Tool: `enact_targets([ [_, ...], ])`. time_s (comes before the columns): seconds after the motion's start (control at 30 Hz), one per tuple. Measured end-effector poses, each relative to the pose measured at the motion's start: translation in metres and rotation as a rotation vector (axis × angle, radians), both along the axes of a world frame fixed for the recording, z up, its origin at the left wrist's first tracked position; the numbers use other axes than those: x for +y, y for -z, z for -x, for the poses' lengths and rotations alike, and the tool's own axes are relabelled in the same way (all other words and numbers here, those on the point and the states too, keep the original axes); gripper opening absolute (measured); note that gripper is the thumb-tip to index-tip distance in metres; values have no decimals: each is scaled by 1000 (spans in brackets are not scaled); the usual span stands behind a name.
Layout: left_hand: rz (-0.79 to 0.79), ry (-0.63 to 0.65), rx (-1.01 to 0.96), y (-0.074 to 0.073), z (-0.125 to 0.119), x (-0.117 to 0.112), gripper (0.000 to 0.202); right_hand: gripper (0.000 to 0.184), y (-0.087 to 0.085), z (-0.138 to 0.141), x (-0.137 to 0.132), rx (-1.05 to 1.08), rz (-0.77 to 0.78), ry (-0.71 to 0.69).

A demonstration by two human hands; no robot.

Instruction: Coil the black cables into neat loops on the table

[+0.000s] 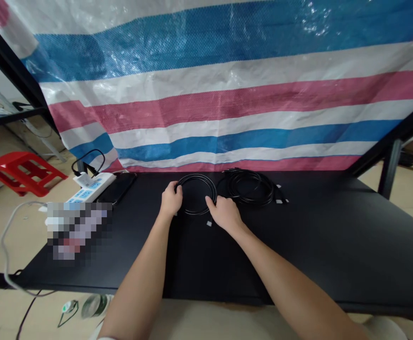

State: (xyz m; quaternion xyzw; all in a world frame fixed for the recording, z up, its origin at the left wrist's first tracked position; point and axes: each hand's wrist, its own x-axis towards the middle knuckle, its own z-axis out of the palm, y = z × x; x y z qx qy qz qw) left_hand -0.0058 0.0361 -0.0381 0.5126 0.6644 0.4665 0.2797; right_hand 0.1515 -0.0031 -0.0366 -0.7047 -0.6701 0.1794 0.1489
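The left hand (171, 199) and the right hand (224, 213) each grip a ring of black cable (195, 175), clamped on its edge. It lies on the black surface (298, 226), just beside another black cable coil (251, 188).

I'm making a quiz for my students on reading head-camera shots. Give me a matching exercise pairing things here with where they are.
Things:
1. Left hand
2. Right hand
3. Larger black cable bundle
4. Red plastic stool

Places:
A. On the floor, left of the table
B. On the lower right of the smaller black cable coil
C. On the black table, right of both hands
D. On the left side of the smaller coil

Pairs: 1-D; 2-B; 3-C; 4-A
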Motion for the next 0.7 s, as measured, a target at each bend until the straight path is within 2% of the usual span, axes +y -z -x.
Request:
enact_targets([
  [0.1, 140, -30, 378, -2, -1, -3, 18, 44, -3, 4, -3, -130, 36, -6],
  [0.23, 269, -65, 582, -4, -5, -8, 31, 45, 0, 7, -6, -159, 2, -61],
  [0.37, 262, -62, 697, 0, -2, -9, 31, 59, 7, 8, -8, -179, -169, -164],
  [0.47, 200, -62, 723, 3, 5, -8, 33, 49, 13, 7, -7, -205, -287, -314],
  [0.53, 93, -39, 744, 3, 9, -7, 35, 40, 19, 6, -5, -212, -334, -358],
  [0.6, -33, 81, 776, 0, 11, -7, 31, 36, 24, 4, -2, -205, -369, -367],
  [0.7, -97, 466, 751, -5, 8, -8, 25, 34, 32, 2, 4, -195, -398, -374],
])
